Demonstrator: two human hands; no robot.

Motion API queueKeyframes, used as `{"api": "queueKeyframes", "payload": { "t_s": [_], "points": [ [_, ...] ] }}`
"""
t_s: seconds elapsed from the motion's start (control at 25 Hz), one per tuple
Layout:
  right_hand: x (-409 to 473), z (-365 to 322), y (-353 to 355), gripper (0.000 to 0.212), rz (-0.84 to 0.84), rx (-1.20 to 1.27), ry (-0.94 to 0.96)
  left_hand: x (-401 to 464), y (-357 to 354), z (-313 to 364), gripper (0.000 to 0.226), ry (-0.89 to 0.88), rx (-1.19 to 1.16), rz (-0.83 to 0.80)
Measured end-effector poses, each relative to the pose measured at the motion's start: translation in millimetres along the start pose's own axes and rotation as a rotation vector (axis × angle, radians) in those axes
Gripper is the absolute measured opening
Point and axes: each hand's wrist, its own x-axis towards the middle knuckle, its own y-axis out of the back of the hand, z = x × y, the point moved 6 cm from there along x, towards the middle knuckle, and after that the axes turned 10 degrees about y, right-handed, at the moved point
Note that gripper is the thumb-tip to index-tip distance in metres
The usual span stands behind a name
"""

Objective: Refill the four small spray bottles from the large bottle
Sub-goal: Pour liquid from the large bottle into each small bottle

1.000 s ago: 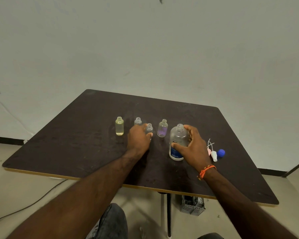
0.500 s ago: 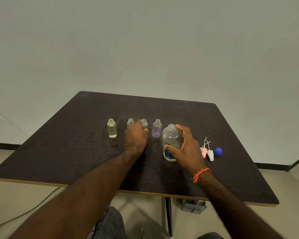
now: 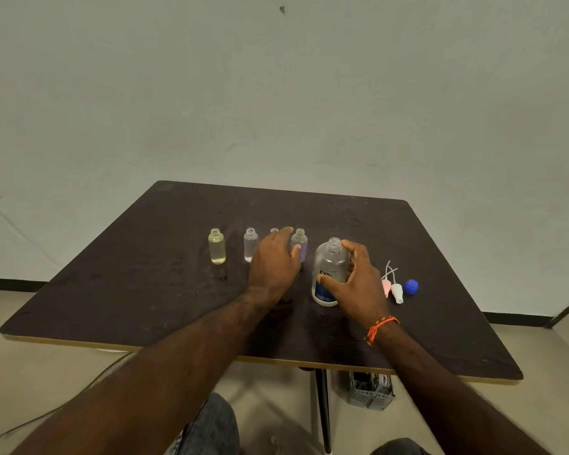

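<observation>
Four small uncapped bottles stand in a row on the dark table (image 3: 138, 290): a yellowish one (image 3: 217, 247), a clear one (image 3: 250, 246), a third (image 3: 274, 230) showing only its neck, and a purple-tinted one (image 3: 302, 246). My left hand (image 3: 275, 261) covers the third bottle's body, back towards me, thumb in front of the purple bottle; any grip is hidden. The large clear bottle (image 3: 329, 267) with a blue label stands upright and uncapped to the right. My right hand (image 3: 357, 284) is wrapped around it, thumb on the label.
Right of the large bottle lie a pink spray head (image 3: 386, 287), a white spray head (image 3: 397, 293) and a blue cap (image 3: 411, 286). A grey crate (image 3: 370, 394) sits on the floor beside the table leg (image 3: 323, 408). A cable (image 3: 46, 417) runs across the floor at left.
My left hand has slid a little right and forward, uncovering the clear bottle and hiding the third. My right hand keeps its hold on the large bottle, which still stands on the table.
</observation>
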Motion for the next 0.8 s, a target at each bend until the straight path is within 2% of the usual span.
{"api": "queueKeyframes", "payload": {
  "t_s": [0.16,0.28,0.36,0.6,0.8],
  "points": [
    [3.6,13.2,13.1,0.078,0.063,-0.02,-0.038,1.0,-20.6,8.1,0.069,0.034,0.019,-0.15],
    [6.8,20.2,17.9,0.077,0.063,-0.027,-0.042,11.3,-33.2,13.1,0.077,0.071,0.029,-0.19],
    [7.2,23.6,17.6,0.077,0.052,-0.029,-0.037,18.6,-39.2,15.7,0.072,0.097,0.027,-0.172],
    [13.2,27.3,13.4,0.079,0.017,-0.032,-0.028,19.7,-36.2,23.1,0.034,0.217,0.045,-0.014],
    [13.1,18.5,12.1,0.078,0.006,-0.048,-0.029,13.3,-26.5,16.0,0.024,0.219,-0.073,-0.034]
  ]
}}
